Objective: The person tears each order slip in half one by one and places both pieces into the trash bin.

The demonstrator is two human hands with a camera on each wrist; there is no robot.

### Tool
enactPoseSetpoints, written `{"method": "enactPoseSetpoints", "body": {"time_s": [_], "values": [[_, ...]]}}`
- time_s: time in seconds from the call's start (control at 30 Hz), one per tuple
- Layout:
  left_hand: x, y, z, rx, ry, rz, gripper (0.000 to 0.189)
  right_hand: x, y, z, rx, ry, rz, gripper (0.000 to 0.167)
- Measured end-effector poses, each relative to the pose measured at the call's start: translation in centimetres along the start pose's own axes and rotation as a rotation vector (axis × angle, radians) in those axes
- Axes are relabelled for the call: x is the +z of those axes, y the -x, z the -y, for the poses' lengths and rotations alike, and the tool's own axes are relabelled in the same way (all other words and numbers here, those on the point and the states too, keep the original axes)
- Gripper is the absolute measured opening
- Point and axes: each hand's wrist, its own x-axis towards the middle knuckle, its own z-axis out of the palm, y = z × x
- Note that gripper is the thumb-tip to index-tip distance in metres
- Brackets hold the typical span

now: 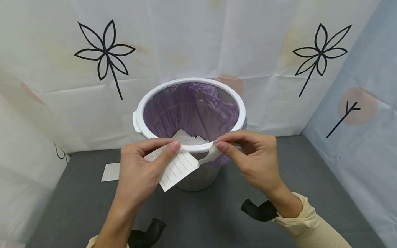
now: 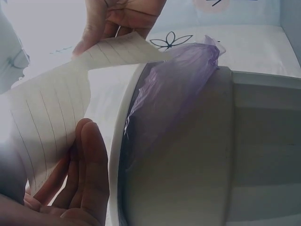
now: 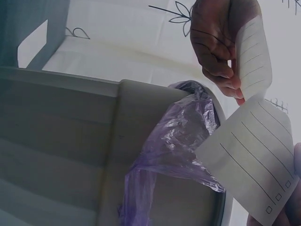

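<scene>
In front of a bin with a white rim (image 1: 194, 149), both hands hold a lined paper sheet (image 1: 178, 169), partly torn through, its two parts joined by a narrow piece. My left hand (image 1: 138, 174) pinches the larger-looking part between thumb and fingers. Small printed boxes show near that thumb. The right hand (image 1: 255, 159) pinches the twisted other part, which the right wrist view shows more broadly as a lined piece (image 3: 249, 155) with boxes along its end. Inside the bin, a purple plastic bag (image 1: 192, 105) lines the wall, and paper pieces (image 1: 189, 139) lie at its bottom.
Another lined paper (image 1: 110, 172) lies on the dark grey table (image 1: 83, 209), left of the bin. Fabric with flower drawings (image 1: 192, 32) hangs behind and at the sides. Black straps (image 1: 146, 235) sit on both wrists.
</scene>
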Motion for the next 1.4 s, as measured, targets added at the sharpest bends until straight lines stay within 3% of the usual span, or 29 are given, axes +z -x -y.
{"method": "enactPoseSetpoints", "body": {"time_s": [0.4,0.7,1.1,1.23,1.4], "values": [[-0.6,-0.2,0.0,0.014,-0.028,-0.089,0.012,-0.2,-0.2,0.4,0.004,0.014,-0.014,0.033],[-1.1,-0.3,-0.5,-0.015,-0.044,-0.144,0.013,-0.6,-0.6,0.6,-0.008,0.024,-0.026,0.031],[-1.9,-1.1,-1.9,-0.003,0.019,-0.154,0.017,-1.0,-2.1,1.2,-0.010,0.018,-0.015,0.033],[-2.1,-1.7,-2.6,0.017,-0.023,-0.150,0.019,-1.1,-3.1,1.7,-0.014,0.038,-0.010,0.034],[-2.3,-2.9,-3.5,0.059,-0.034,-0.148,0.020,-1.2,-4.8,2.0,-0.017,0.067,-0.015,0.023]]}}
